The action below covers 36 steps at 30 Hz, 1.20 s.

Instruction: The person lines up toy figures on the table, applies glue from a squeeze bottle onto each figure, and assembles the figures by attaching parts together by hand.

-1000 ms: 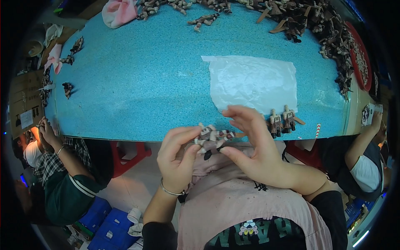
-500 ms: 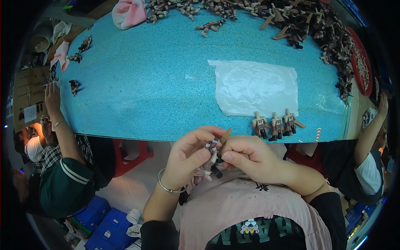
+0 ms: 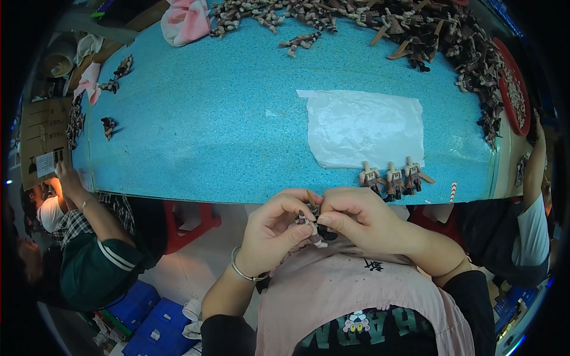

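Observation:
A small toy figure (image 3: 313, 230) in brown, black and cream is gripped between my two hands, just off the table's near edge. My left hand (image 3: 278, 224) pinches it from the left with thumb and fingers. From the right, the thumb and forefinger of my right hand (image 3: 350, 221) close on its other side. A tan flat piece sticks up between the hands; my fingers cover much of the figure. Three similar toy figures (image 3: 394, 180) lie in a row at the table edge, beyond my right hand.
A white plastic sheet (image 3: 365, 127) lies on the blue table (image 3: 196, 118). Heaped figures (image 3: 463, 47) line the far and right sides, beside a red tray (image 3: 515, 98) of small pale parts. Co-workers sit left and right; one co-worker's hand (image 3: 70, 181) is near a cardboard box (image 3: 44, 142).
The figure has turned in my hands and shows less between my fingers. The left co-worker's hand has drawn back from the table toward the box.

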{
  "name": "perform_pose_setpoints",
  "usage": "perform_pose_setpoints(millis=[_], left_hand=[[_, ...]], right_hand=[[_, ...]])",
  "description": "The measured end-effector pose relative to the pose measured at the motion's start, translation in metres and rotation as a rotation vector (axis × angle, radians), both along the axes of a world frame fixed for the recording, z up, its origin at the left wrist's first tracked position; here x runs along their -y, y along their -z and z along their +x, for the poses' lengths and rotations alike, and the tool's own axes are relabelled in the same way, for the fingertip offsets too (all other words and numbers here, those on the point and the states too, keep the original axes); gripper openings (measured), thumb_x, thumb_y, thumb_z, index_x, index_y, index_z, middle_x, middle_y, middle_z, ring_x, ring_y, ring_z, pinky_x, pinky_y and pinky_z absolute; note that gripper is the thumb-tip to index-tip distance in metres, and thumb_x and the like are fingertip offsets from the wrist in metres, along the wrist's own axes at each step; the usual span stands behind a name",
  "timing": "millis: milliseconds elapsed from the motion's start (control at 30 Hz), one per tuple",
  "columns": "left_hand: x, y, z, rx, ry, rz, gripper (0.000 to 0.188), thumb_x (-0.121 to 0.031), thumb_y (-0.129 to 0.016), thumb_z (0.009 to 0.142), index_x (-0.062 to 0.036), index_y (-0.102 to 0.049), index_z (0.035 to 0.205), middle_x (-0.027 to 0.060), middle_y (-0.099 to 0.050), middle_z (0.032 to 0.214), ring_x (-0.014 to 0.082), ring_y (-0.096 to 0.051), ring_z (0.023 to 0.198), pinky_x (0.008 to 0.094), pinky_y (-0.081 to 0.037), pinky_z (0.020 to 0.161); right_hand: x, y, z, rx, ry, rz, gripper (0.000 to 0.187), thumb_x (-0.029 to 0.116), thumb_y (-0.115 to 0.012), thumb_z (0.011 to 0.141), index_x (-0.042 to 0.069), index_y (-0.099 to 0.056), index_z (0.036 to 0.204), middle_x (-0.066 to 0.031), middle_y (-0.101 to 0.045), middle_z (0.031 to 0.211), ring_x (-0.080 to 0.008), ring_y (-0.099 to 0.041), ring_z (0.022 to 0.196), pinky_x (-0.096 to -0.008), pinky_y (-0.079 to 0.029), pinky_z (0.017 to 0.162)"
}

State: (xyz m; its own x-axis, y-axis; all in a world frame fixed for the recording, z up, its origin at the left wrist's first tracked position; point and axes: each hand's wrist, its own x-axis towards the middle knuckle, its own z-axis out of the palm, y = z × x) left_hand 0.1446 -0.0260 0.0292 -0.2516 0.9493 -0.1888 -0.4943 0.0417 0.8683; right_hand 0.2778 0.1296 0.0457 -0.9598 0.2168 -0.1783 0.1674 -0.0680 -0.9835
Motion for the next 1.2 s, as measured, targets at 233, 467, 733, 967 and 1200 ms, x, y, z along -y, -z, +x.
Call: perform_pose_setpoints(millis=[233, 467, 733, 967, 1200], left_hand=[[0.0, 0.007, -0.002, -0.044, 0.026, -0.005, 0.015, -0.004, -0.065, 0.087, -0.0003, -0.06, 0.1, 0.0133, -0.052, 0.118, 0.02, -0.049, 0.115, 0.0346, -0.042, 0.097], [0.002, 0.001, 0.008, -0.142, -0.016, -0.014, 0.015, -0.002, -0.065, 0.086, 0.0002, -0.06, 0.1, 0.0133, -0.052, 0.118, 0.02, -0.05, 0.113, 0.0334, -0.043, 0.096], [0.005, -0.003, 0.003, -0.019, 0.075, -0.025, 0.013, 0.001, -0.064, 0.086, 0.0012, -0.061, 0.098, 0.0128, -0.051, 0.119, 0.02, -0.051, 0.113, 0.033, -0.044, 0.096], [0.001, -0.002, 0.016, 0.042, -0.143, 0.015, 0.045, -0.001, -0.068, 0.084, -0.0031, -0.045, 0.122, 0.013, -0.052, 0.117, 0.0207, -0.053, 0.11, 0.0349, -0.045, 0.094], [0.0, -0.012, 0.015, -0.124, -0.37, 0.093, 0.055, -0.012, -0.073, 0.082, -0.0007, -0.043, 0.126, 0.0145, -0.046, 0.124, 0.0231, -0.052, 0.114, 0.0374, -0.042, 0.099]], right_hand=[[-0.006, -0.004, -0.001, 0.123, -0.075, -0.07, 0.023, 0.018, -0.057, 0.093, -0.001, -0.057, 0.079, -0.0077, -0.05, 0.068, -0.017, -0.047, 0.064, -0.0306, -0.039, 0.06], [-0.008, -0.006, 0.002, 0.069, -0.098, 0.078, 0.024, 0.017, -0.055, 0.095, 0.0, -0.056, 0.079, -0.0011, -0.05, 0.07, -0.008, -0.044, 0.064, -0.0258, -0.038, 0.058], [-0.009, -0.011, 0.004, 0.258, -0.149, -0.319, 0.026, 0.018, -0.056, 0.095, -0.001, -0.057, 0.079, -0.0014, -0.051, 0.067, -0.0069, -0.044, 0.063, -0.0264, -0.038, 0.056], [-0.008, -0.015, -0.006, 0.082, -0.145, 0.058, 0.022, 0.02, -0.062, 0.09, 0.0, -0.056, 0.083, -0.0084, -0.054, 0.073, -0.0208, -0.051, 0.065, -0.0329, -0.04, 0.06], [0.006, -0.02, -0.009, -0.238, 0.062, 0.329, 0.036, 0.011, -0.072, 0.078, 0.003, -0.05, 0.105, -0.0138, -0.054, 0.101, -0.0311, -0.056, 0.086, -0.0387, -0.045, 0.075]])
